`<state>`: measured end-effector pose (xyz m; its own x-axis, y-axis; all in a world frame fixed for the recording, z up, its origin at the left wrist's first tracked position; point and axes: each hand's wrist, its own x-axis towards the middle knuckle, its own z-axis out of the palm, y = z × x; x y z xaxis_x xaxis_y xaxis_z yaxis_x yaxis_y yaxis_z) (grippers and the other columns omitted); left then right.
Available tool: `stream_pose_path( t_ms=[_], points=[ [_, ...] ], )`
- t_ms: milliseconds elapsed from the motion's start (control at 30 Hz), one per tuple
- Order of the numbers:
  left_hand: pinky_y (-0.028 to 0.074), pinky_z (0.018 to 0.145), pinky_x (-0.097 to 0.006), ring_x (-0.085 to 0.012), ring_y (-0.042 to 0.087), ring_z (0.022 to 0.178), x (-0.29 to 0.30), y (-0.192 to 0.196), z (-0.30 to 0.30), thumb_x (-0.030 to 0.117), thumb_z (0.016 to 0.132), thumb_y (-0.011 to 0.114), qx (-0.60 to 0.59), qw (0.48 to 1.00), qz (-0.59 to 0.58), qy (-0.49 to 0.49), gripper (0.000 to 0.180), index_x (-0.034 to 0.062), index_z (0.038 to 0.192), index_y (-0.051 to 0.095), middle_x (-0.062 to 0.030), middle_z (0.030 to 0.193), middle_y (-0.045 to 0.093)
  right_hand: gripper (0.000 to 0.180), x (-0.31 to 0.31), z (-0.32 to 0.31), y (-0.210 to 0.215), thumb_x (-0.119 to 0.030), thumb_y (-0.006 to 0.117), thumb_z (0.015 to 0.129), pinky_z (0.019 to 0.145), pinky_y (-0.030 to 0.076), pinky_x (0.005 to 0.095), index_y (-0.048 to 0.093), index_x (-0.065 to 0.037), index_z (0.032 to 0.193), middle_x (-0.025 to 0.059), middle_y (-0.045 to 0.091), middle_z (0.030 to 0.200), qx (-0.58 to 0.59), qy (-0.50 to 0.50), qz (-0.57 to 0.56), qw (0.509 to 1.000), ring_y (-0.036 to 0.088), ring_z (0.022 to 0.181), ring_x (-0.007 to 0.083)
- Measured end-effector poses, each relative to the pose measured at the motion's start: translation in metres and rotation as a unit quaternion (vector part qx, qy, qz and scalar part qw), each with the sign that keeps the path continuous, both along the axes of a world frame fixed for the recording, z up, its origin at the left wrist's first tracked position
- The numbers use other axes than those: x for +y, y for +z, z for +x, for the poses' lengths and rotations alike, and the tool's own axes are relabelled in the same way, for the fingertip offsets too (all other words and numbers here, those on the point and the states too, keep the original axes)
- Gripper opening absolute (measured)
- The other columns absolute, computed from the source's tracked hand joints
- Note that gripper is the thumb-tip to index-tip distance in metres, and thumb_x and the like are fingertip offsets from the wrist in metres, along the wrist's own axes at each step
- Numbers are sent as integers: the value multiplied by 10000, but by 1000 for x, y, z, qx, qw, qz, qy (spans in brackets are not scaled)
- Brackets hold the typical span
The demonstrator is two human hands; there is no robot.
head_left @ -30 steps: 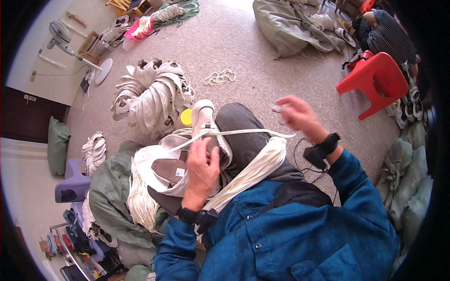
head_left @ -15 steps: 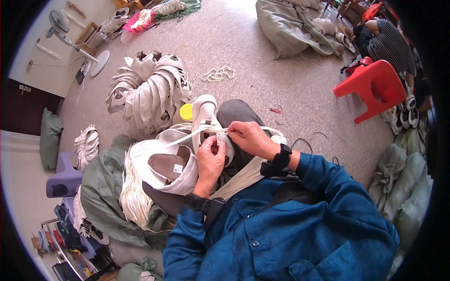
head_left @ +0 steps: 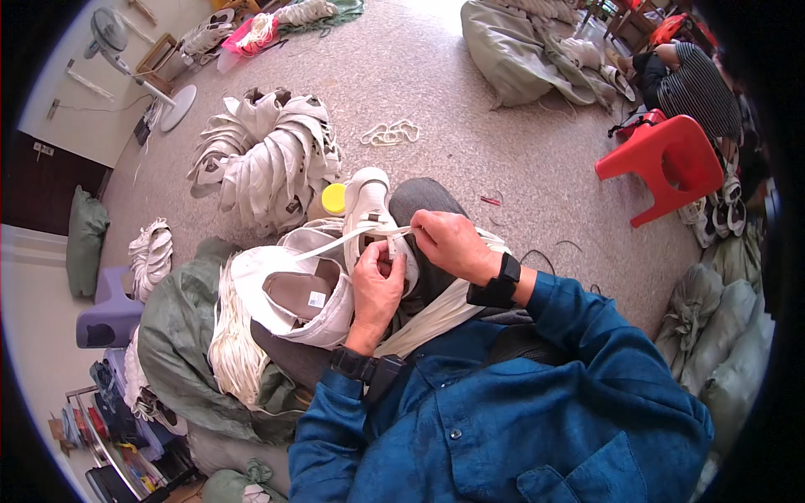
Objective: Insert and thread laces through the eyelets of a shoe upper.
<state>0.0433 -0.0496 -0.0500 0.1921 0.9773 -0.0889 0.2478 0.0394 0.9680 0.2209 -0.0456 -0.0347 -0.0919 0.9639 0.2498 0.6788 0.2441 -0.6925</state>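
Between my knees stands a white shoe (head_left: 367, 191), toe pointing away from me, with a flat white shoelace (head_left: 329, 246) across its opening. My right hand (head_left: 457, 246) pinches the shoelace on the right side of the shoe. My left hand (head_left: 376, 292) is closed, thumb and forefinger gripping the shoe's eyelet edge; the fingertips partly hide that spot. Left of this hand, white shoe uppers (head_left: 336, 312) lie stacked on my left thigh, a pale label inside the top one. Bundles of loose white laces (head_left: 237, 348) hang over both thighs.
A ring of stacked shoe uppers (head_left: 267, 159) sits on the floor ahead, beside a yellow-lidded jar (head_left: 334, 199). A red stool (head_left: 662, 159) stands at right, near a bent-over person (head_left: 698, 88). Green sacks (head_left: 180, 352) lie at left, a purple stool (head_left: 107, 310) behind them.
My right hand has moved slightly up and to the right with the shoelace in its fingers. My left hand stays at the shoe's eyelet edge. The view has shifted a little.
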Motion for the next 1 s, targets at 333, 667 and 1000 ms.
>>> stream_pose_path(
  t_ms=[333,667,1000],
  points=[
    [498,588,-268,-100,600,627,1,2,3,97,900,685,8,1000,6,1,166,-13,1008,626,-65,788,671,100,-2,-7,10,-121,626,893,666,522,455,600,-27,911,184,650,814,29,45,14,998,654,784,389],
    [506,591,-313,-167,628,639,-2,11,6,120,928,651,107,987,119,-21,151,-16,987,621,-120,796,653,130,10,-3,5,-144,578,873,633,510,498,572,-19,838,179,636,768,-53,116,-3,992,653,746,397],
    [493,554,-265,-101,599,589,3,17,0,72,998,477,-1,1000,-9,-11,202,-51,1116,585,-55,732,641,139,4,-16,2,-127,584,885,706,506,478,539,1,911,210,624,904,-23,82,-33,996,634,835,412]
  ],
)
